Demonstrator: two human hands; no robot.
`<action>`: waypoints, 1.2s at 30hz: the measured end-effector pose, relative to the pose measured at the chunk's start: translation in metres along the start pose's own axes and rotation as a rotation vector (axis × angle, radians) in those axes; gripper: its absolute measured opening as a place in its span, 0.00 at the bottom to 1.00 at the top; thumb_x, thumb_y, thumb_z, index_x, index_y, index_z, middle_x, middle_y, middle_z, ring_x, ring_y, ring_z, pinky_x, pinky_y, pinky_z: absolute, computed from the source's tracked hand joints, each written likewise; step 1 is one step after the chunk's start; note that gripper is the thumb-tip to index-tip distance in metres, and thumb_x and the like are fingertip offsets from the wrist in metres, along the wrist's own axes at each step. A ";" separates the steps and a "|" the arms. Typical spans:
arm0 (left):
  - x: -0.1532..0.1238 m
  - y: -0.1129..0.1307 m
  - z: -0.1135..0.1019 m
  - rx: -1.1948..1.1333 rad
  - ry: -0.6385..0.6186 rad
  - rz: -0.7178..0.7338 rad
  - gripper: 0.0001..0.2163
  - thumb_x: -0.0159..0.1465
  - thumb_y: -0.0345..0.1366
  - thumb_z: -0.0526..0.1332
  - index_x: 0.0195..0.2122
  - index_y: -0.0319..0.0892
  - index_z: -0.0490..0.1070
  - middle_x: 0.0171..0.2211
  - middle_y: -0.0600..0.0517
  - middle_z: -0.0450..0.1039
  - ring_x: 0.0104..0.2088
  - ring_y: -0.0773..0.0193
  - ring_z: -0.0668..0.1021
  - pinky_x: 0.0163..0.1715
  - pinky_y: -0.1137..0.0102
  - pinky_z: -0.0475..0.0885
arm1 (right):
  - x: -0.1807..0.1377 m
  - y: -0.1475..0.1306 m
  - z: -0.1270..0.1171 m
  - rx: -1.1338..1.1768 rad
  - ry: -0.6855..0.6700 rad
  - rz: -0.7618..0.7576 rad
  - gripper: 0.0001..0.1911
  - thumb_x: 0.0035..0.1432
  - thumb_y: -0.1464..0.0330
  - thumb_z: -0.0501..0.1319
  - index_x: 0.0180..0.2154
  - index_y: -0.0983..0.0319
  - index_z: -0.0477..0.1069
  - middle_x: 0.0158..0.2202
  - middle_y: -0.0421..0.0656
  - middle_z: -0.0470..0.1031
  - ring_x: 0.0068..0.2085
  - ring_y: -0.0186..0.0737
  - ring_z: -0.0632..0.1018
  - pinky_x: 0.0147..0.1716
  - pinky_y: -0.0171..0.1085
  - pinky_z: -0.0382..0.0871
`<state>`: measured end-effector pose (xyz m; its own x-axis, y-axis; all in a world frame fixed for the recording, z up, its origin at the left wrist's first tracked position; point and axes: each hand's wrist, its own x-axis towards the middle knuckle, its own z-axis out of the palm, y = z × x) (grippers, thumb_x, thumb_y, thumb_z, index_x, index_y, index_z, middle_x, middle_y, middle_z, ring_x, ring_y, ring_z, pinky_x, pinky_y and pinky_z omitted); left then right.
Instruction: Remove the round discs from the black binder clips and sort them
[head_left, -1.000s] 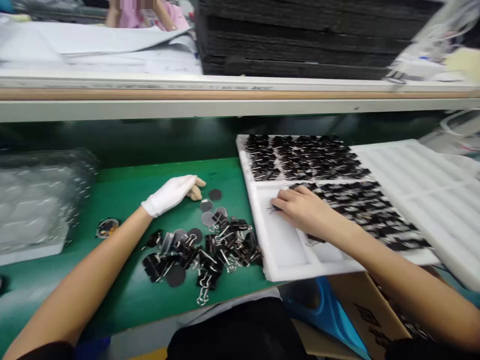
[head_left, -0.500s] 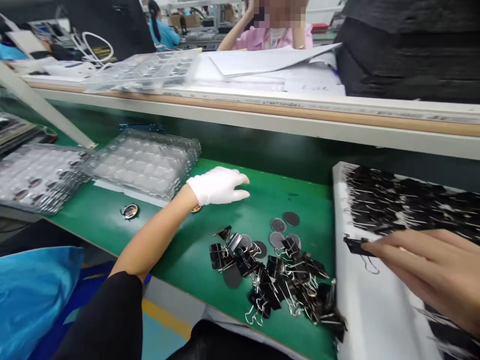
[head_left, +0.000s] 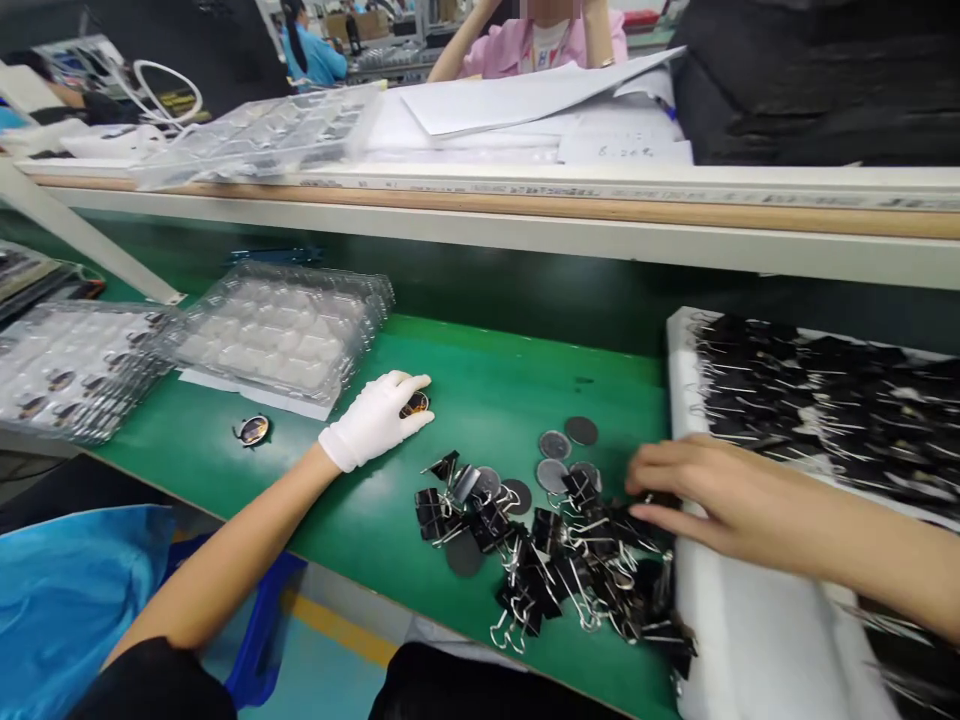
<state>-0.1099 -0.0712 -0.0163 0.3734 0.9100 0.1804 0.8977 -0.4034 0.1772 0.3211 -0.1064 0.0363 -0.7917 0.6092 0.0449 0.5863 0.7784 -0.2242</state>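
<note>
My left hand, in a white glove, rests low over the green table with thumb and fingers around a small round part with a coppery face. A similar round part with a dark tab lies to its left. My bare right hand is at the right edge of a heap of black binder clips; its fingers are closed on a black binder clip, mostly hidden beneath them. Several flat grey discs lie behind and under the heap.
A white foam tray with rows of black clips stands at right. Stacked clear plastic trays lie at left, beside another stack holding round parts. A shelf with papers crosses above. A person in pink sits opposite.
My left hand has moved left and down onto the coppery round part. My right hand has moved left from the foam tray to the edge of the clip heap. The view has shifted slightly.
</note>
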 end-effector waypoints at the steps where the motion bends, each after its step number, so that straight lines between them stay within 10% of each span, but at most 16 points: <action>1: 0.009 0.006 0.003 -0.013 -0.001 0.038 0.25 0.68 0.47 0.61 0.62 0.42 0.67 0.53 0.42 0.74 0.51 0.51 0.78 0.54 0.58 0.72 | 0.010 0.000 -0.003 0.037 -0.086 0.004 0.10 0.69 0.61 0.59 0.39 0.53 0.79 0.37 0.42 0.79 0.32 0.40 0.80 0.32 0.40 0.75; 5: 0.054 0.040 0.012 -0.087 -0.085 0.167 0.30 0.66 0.48 0.63 0.66 0.41 0.63 0.52 0.42 0.76 0.51 0.49 0.78 0.51 0.58 0.72 | 0.050 0.006 -0.003 -0.053 -0.087 0.193 0.20 0.62 0.72 0.65 0.55 0.57 0.74 0.47 0.47 0.78 0.39 0.44 0.82 0.34 0.39 0.74; 12: 0.116 0.083 0.029 -0.221 -0.173 0.362 0.37 0.62 0.49 0.67 0.69 0.41 0.58 0.54 0.43 0.77 0.53 0.47 0.78 0.50 0.59 0.72 | 0.066 0.014 -0.003 -0.052 -0.156 0.230 0.18 0.62 0.70 0.66 0.54 0.60 0.74 0.46 0.47 0.77 0.41 0.44 0.81 0.38 0.39 0.73; 20: 0.114 0.083 0.031 -0.222 -0.143 0.368 0.36 0.62 0.48 0.67 0.68 0.42 0.58 0.54 0.43 0.77 0.53 0.45 0.78 0.48 0.59 0.71 | 0.104 0.014 0.014 0.174 0.157 0.159 0.11 0.65 0.67 0.62 0.49 0.61 0.75 0.46 0.48 0.79 0.45 0.45 0.79 0.46 0.43 0.72; 26: 0.113 0.085 0.030 -0.208 -0.136 0.369 0.33 0.63 0.48 0.66 0.66 0.43 0.59 0.50 0.44 0.78 0.50 0.46 0.79 0.42 0.62 0.70 | 0.132 0.029 0.026 0.313 0.124 0.322 0.14 0.68 0.62 0.55 0.34 0.60 0.74 0.34 0.43 0.78 0.36 0.41 0.78 0.37 0.40 0.67; 31: 0.113 0.086 0.027 -0.178 -0.143 0.376 0.26 0.63 0.49 0.65 0.58 0.41 0.66 0.44 0.45 0.78 0.44 0.47 0.80 0.36 0.63 0.69 | 0.144 0.031 0.033 0.420 0.120 0.569 0.16 0.56 0.58 0.68 0.38 0.59 0.66 0.29 0.39 0.77 0.31 0.40 0.76 0.31 0.38 0.64; 36: 0.112 0.085 0.027 -0.156 -0.141 0.360 0.31 0.64 0.49 0.64 0.65 0.42 0.61 0.48 0.43 0.78 0.47 0.46 0.79 0.40 0.62 0.70 | 0.129 0.018 0.005 0.184 0.031 0.615 0.18 0.67 0.51 0.58 0.44 0.58 0.67 0.29 0.41 0.78 0.31 0.44 0.77 0.29 0.39 0.62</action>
<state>0.0147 -0.0011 -0.0067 0.6948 0.7083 0.1249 0.6621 -0.6977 0.2735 0.2290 -0.0146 0.0331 -0.3134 0.9423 -0.1174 0.8904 0.2487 -0.3811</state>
